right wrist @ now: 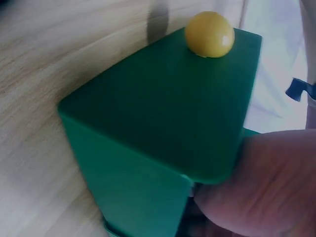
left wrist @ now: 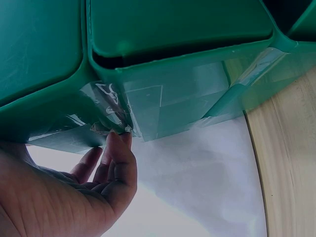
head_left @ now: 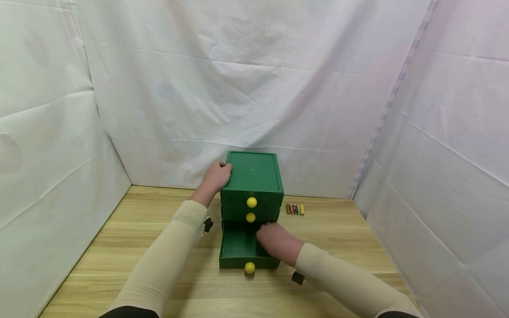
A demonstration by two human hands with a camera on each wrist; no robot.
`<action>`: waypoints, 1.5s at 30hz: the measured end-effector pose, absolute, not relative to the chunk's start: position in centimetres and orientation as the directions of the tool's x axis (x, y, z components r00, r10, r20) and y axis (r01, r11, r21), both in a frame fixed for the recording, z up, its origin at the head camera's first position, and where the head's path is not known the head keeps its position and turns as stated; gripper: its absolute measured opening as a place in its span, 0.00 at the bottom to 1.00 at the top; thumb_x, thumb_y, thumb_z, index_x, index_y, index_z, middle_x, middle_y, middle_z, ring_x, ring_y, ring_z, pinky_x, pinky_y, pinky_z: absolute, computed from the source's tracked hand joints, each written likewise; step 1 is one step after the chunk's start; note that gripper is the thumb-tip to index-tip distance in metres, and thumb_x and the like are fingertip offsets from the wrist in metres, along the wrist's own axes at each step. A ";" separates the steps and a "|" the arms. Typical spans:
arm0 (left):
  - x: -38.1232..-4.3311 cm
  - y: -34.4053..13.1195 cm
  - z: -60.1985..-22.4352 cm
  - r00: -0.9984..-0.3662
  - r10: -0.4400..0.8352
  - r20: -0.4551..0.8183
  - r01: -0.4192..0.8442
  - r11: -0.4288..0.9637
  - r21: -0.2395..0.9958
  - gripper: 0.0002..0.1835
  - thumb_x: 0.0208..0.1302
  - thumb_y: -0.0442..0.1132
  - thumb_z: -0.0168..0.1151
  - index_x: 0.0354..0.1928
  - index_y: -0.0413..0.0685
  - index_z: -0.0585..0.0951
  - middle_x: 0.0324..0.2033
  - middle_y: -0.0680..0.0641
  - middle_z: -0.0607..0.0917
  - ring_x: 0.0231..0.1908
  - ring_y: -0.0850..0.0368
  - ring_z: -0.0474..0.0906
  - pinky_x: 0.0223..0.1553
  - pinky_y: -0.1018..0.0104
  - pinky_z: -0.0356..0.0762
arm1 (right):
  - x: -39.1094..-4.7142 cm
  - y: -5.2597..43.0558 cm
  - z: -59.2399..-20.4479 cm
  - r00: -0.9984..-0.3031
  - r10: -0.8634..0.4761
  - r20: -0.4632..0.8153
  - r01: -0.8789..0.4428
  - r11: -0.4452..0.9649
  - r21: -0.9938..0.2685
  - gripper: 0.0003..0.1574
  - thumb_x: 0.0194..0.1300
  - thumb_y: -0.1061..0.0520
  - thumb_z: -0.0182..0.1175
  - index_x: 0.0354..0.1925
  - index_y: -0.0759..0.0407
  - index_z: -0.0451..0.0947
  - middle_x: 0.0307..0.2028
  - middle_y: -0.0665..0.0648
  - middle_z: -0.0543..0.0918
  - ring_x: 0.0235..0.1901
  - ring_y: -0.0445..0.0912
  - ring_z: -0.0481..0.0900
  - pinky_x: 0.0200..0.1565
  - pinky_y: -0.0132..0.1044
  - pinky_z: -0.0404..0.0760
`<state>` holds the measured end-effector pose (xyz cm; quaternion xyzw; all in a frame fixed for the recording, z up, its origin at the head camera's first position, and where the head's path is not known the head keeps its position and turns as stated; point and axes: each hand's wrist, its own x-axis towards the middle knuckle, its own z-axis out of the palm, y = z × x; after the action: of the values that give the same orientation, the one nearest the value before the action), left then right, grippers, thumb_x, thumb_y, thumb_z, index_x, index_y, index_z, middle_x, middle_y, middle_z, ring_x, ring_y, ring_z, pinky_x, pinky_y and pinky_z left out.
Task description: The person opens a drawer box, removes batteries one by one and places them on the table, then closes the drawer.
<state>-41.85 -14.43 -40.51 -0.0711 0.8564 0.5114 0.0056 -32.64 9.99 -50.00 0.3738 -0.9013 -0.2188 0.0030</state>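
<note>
A green drawer cabinet [head_left: 252, 172] with yellow knobs stands on the table. Its bottom drawer [head_left: 240, 245] is pulled out, its yellow knob [head_left: 249, 267] facing the front; the two drawers above it are closed. My left hand [head_left: 218, 176] is at the cabinet's upper left side. In the left wrist view that hand [left wrist: 94, 182] has bent fingers, their tips touching the taped green side. Over the right part of the pulled-out drawer, my right hand [head_left: 278, 242] reaches inside. In the right wrist view the drawer's front [right wrist: 153, 103] and wall hide this hand's fingers [right wrist: 261, 187].
Several small batteries [head_left: 295, 209] lie in a row on the wooden table [head_left: 330, 229], right of the cabinet. White cloth [head_left: 246, 88] hangs behind and along both sides. Clear tape [left wrist: 106, 98] runs across the cabinet's side.
</note>
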 end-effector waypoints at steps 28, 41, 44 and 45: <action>-42.2 -14.7 -40.5 -0.989 -0.115 -0.097 -0.140 0.465 0.874 0.32 0.87 0.56 0.43 0.76 0.38 0.68 0.71 0.35 0.74 0.60 0.40 0.74 0.62 0.43 0.75 | -33.1 13.2 -46.4 -0.678 -0.735 -0.001 -0.696 0.642 -0.322 0.21 0.70 0.55 0.70 0.58 0.60 0.84 0.50 0.48 0.80 0.40 0.42 0.76 0.46 0.37 0.80; -41.9 -14.7 -40.4 -0.989 -0.120 -0.087 -0.134 0.473 0.871 0.32 0.87 0.56 0.42 0.76 0.39 0.68 0.70 0.35 0.74 0.59 0.40 0.74 0.62 0.43 0.76 | -32.4 15.2 -43.3 -0.698 -0.705 0.128 -0.690 0.614 -0.382 0.20 0.71 0.56 0.70 0.59 0.52 0.81 0.53 0.44 0.79 0.46 0.45 0.79 0.52 0.39 0.83; -42.0 -14.8 -40.5 -0.989 -0.118 -0.089 -0.134 0.471 0.872 0.31 0.87 0.56 0.42 0.75 0.38 0.68 0.70 0.35 0.74 0.60 0.40 0.74 0.62 0.43 0.76 | -32.4 15.5 -42.9 -0.683 -0.710 0.175 -0.714 0.596 -0.368 0.20 0.70 0.57 0.71 0.58 0.52 0.81 0.53 0.47 0.80 0.47 0.45 0.79 0.54 0.42 0.84; -42.1 -14.8 -40.6 -0.989 -0.119 -0.089 -0.135 0.471 0.872 0.31 0.87 0.56 0.43 0.75 0.39 0.69 0.70 0.35 0.74 0.60 0.40 0.74 0.62 0.43 0.76 | -32.4 15.6 -42.8 -0.679 -0.710 0.188 -0.720 0.591 -0.364 0.20 0.69 0.58 0.71 0.58 0.52 0.81 0.53 0.48 0.81 0.47 0.44 0.79 0.55 0.42 0.84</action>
<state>-42.06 -14.81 -40.57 -0.0742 0.8575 0.5091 0.0080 -32.39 15.61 -42.76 0.4008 -0.8919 0.2091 0.0114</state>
